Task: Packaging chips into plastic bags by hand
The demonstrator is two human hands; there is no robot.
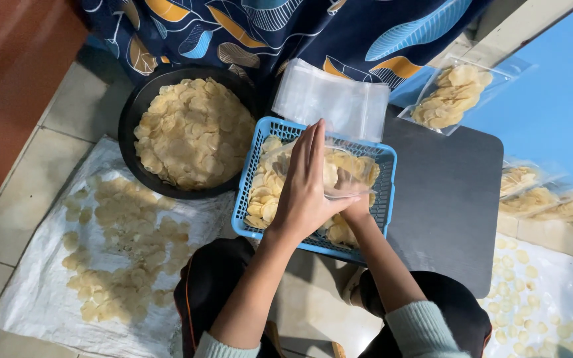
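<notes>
- A single head-worn camera supplied the only view; no second view shared any part of the scene.
- The camera looked almost straight down from above the person's lap, facing slightly forward.
- The hands (pixel 319 192) sat near the frame centre at close range, over a blue basket (pixel 247 199).
- The person's knees and sleeves filled the lower edge.
- The upper edge reached a patterned cloth (pixel 286 26).
- The left side took in the tiled floor (pixel 8 225); the right side took in a dark surface (pixel 452 199).
</notes>
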